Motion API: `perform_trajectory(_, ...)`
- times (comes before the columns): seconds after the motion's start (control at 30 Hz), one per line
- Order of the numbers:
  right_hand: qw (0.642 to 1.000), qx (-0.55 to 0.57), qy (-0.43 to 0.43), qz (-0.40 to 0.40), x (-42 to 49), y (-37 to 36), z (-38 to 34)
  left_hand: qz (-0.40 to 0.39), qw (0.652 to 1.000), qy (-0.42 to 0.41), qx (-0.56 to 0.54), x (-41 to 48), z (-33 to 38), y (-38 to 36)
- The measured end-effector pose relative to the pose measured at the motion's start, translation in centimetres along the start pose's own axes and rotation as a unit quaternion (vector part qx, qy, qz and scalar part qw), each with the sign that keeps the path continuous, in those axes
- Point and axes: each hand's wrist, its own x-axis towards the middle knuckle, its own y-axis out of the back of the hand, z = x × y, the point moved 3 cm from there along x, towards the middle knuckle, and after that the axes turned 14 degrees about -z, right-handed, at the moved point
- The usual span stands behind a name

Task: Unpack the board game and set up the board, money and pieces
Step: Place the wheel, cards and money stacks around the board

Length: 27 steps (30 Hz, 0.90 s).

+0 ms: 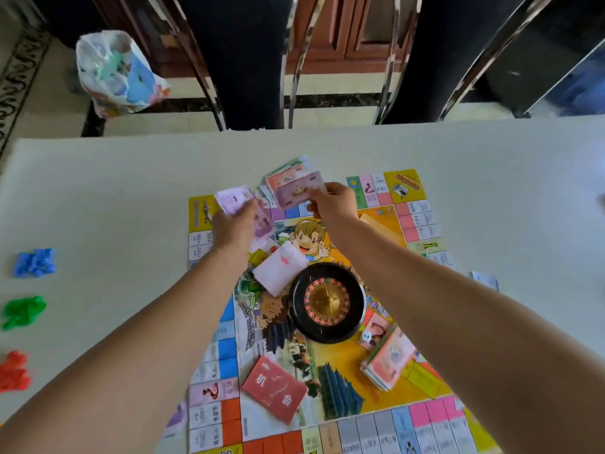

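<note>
You are working at a pale cream table (98, 191) that fills the middle and bottom of the frame. Beyond its far edge, along the top, is a light tiled floor with dark borders and wooden cabinet doors. Two dark chairs stand there, one at top centre (252, 60) and one at top right (435, 60).

The game board (327, 404) lies unfolded and flat on the table, from centre frame down to the bottom edge. On it there is one black roulette wheel (328, 303) at centre and one white die (366, 335) just beside the wheel's lower right. One red card deck (275, 389) lies at lower centre and one white card (280, 267) at the wheel's upper left. There are two heaps of money: a loose pile (288, 173) at the board's far edge and a squared stack (388, 358) at lower right.

Three heaps of plastic pieces sit on the bare table along the left edge, well apart from the board: one blue (35, 262), one green (23, 311) and one red (13, 371).

Your left hand (234, 229) is over the board's upper left, its fingers curled round a bundle of purple notes (234, 198). Your right hand (334, 201), above centre, pinches a single pinkish note (296, 191) between thumb and fingers, just beside the loose pile.

The only container is a white plastic bag (114, 70) on the floor at upper left. It holds colourful things, but they are too blurred for you to tell what they are.
</note>
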Motion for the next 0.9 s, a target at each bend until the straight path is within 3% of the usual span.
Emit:
perform_trajectory(0.27,0.997,-0.070,-0.004,0.014,7.7,-1.4,0.1,-0.030,0.999,0.007,0.025,6.0,-0.6,-2.7)
perform_trajectory(0.47,0.988,-0.145,0.047,0.032,7.1,-0.4,-0.1,-0.049,0.997,-0.012,0.061,5.8,-0.7,-3.5)
perform_trajectory(0.53,0.988,-0.115,0.096,0.021,5.2,0.4,-0.6,-0.061,0.996,-0.013,0.068,4.7,-0.6,-4.1)
perform_trajectory(0.67,0.985,-0.084,0.085,-0.128,1.4,2.0,-0.2,-0.100,0.991,0.001,0.087,1.3,-0.7,-6.4)
perform_trajectory(0.9,0.994,0.029,0.060,-0.087,-5.2,10.1,3.2,-0.181,0.978,-0.013,0.103,-6.4,-3.1,-13.0)
